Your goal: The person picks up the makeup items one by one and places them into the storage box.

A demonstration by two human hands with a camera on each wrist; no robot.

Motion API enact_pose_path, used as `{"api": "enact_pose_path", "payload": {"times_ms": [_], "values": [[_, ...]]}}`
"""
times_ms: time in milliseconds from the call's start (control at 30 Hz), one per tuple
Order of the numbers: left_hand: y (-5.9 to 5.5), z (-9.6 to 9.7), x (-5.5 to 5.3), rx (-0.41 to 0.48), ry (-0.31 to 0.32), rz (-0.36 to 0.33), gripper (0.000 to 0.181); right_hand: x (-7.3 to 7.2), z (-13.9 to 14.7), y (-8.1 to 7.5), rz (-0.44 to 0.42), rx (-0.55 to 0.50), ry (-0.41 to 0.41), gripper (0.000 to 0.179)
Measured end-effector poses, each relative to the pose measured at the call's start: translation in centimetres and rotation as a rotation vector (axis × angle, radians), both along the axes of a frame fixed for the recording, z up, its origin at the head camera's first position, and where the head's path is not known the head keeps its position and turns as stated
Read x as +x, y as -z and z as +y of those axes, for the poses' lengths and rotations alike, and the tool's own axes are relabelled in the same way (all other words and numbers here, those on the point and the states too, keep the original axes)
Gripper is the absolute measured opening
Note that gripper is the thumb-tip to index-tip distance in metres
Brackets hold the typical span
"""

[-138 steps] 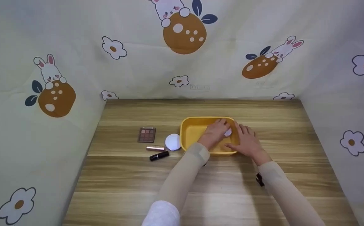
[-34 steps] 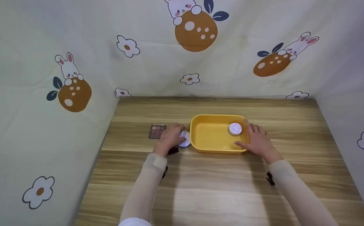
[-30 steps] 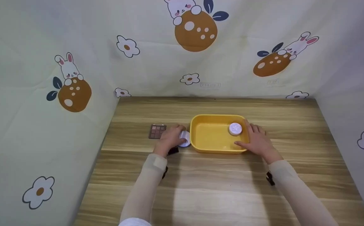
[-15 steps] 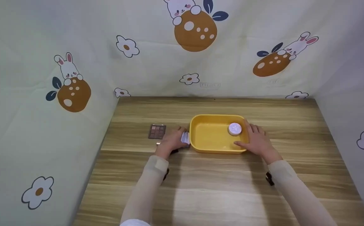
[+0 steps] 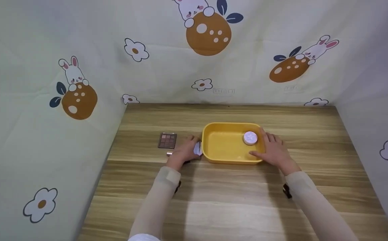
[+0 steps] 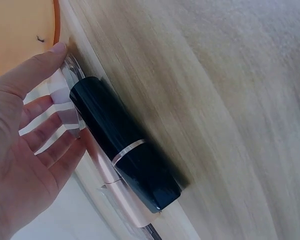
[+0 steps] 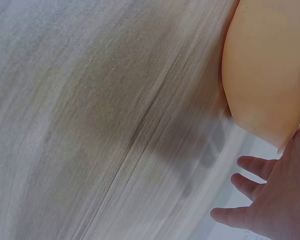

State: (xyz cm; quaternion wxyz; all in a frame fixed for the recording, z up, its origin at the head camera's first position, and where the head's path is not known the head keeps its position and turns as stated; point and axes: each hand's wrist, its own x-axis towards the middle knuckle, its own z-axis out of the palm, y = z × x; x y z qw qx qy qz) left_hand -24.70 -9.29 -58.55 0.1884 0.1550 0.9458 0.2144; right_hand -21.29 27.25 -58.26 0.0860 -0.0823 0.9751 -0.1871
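My left hand point(image 5: 184, 150) pinches a round, pale makeup compact point(image 5: 197, 148) between thumb and fingers, just left of the yellow tray point(image 5: 225, 147). The compact is tilted up on edge against or close to the tray wall, and the hand partly hides it. In the left wrist view, a black lipstick tube point(image 6: 125, 145) lies below the fingers, next to a rose-gold tube point(image 6: 132, 205). My right hand point(image 5: 274, 149) rests at the tray's right end, thumb over the rim, other fingers fairly straight outside. Inside the tray sits a small, round white container point(image 5: 250, 137).
An eyeshadow palette point(image 5: 167, 140) lies left of my left hand on the wood-grain table point(image 5: 227, 197). Printed cloth walls point(image 5: 160, 73) enclose the back and both sides of the table.
Earlier, my left hand was inside the tray at the white container. It has moved left to the compact, which has gone from lying flat to tilted. My right hand stays at the tray.
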Motion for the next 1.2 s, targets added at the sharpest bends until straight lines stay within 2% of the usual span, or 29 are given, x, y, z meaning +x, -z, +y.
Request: {"api": "enact_pose_path", "payload": {"times_ms": [133, 367, 600, 833, 1033, 1200], "values": [[-0.1, 0.1, 0.0, -0.005, -0.01, -0.012, 0.073, 0.0, 0.0, 0.0, 0.003, -0.012, 0.005, 0.109], [-0.3, 0.1, 0.0, -0.084, 0.04, 0.083, 0.065, 0.1, 0.0, 0.1, 0.026, -0.024, -0.007, 0.108], [-0.5, 0.1, -0.4, -0.118, 0.044, 0.1, 0.062, 0.0, 0.0, 0.1, 0.018, -0.016, -0.005, 0.108], [-1.0, 0.1, -0.4, -0.131, 0.017, 0.104, 0.058, 0.0, 0.0, 0.2, 0.004, -0.02, -0.003, 0.109], [-1.3, -0.1, -0.5, -0.164, 0.016, 0.108, 0.063, 0.0, 0.0, 0.2, 0.019, -0.021, -0.003, 0.109], [-1.6, -0.4, -0.5, -0.147, 0.013, 0.129, 0.066, 0.0, 0.0, 0.1, 0.017, -0.009, -0.007, 0.109]]}}
